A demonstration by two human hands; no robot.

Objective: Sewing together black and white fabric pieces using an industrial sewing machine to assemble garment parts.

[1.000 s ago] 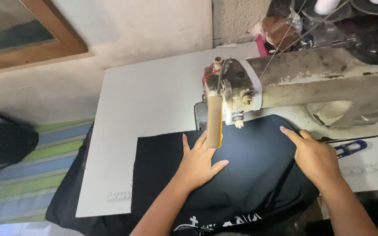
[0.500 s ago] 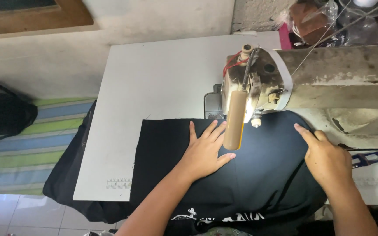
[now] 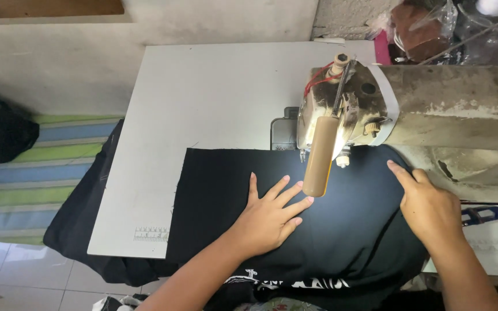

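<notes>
A black cloth [image 3: 220, 196] lies spread on the white sewing table [image 3: 203, 92], reaching under the head of a worn beige sewing machine [image 3: 433, 109]. My left hand [image 3: 269, 216] rests flat on the cloth with its fingers spread, just left of the machine's tan lamp tube [image 3: 321, 164]. My right hand [image 3: 430, 210] presses on the cloth to the right of the needle area, below the machine's arm. Part of the cloth hangs over the table's near and left edges.
A striped green and blue mat [image 3: 36, 173] lies on the floor to the left, with a black bag [image 3: 1, 132] on it. Blue-handled scissors [image 3: 482, 215] lie on the table at the right. Plastic-wrapped clutter [image 3: 433, 29] sits behind the machine.
The view has shifted, so the machine and hands sit lower and further right in the picture. Both hands stay flat on the cloth in much the same places.
</notes>
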